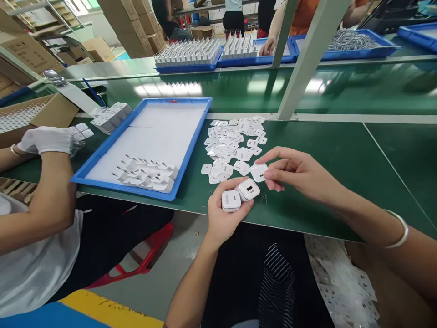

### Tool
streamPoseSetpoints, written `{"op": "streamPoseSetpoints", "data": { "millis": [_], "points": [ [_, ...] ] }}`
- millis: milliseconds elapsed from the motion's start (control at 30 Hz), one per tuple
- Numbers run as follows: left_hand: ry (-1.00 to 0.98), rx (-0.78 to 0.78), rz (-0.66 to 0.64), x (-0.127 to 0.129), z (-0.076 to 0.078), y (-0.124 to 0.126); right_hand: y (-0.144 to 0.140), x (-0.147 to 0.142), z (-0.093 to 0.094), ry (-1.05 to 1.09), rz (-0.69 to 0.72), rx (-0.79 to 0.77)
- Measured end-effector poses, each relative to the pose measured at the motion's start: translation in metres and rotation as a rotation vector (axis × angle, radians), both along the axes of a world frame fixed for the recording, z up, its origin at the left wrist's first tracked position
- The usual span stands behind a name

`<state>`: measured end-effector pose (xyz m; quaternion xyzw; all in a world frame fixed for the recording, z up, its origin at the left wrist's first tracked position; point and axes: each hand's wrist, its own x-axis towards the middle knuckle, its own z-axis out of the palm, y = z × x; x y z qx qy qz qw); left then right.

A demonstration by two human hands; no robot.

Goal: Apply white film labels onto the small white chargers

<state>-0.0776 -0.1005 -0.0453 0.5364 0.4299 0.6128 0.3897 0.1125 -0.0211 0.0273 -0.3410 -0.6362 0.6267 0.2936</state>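
Two white charger adapters are gripped side by side in my left hand (223, 212) at the bench's front edge. The nearer charger (231, 200) shows a small slot in its face; the other charger (248, 188) shows a dark USB port. Between the thumb and fingers of my right hand (290, 171) is a flat white cover piece (259, 172), just above and right of the chargers. A loose pile of similar white cover pieces (223, 143) lies on the green bench beyond my hands. Part of each charger is hidden by my left fingers.
Left of the pile is a blue-rimmed tray (191, 157) with rows of white plugs (146, 173) at its near end. A co-worker's gloved hand (51, 140) holds white pieces farther left. A metal post (307, 59) rises behind the pile, before blue trays (187, 67).
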Motion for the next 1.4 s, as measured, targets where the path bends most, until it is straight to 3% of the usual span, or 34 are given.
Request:
{"op": "streamPoseSetpoints", "data": {
  "millis": [167,300,1067,1400],
  "points": [
    [0.036,0.073,0.063,0.003,0.003,0.001,-0.007,-0.004,0.001,0.056,0.107,-0.182],
    [0.061,0.124,0.058,0.004,0.005,0.002,-0.010,-0.008,-0.001,0.028,0.126,-0.235],
    [0.051,0.126,-0.010,0.003,0.000,0.002,-0.009,-0.005,-0.001,-0.068,0.161,-0.213],
    [0.092,0.108,0.019,0.002,-0.001,0.001,-0.010,-0.006,-0.002,-0.089,0.172,-0.224]
  ]
}}
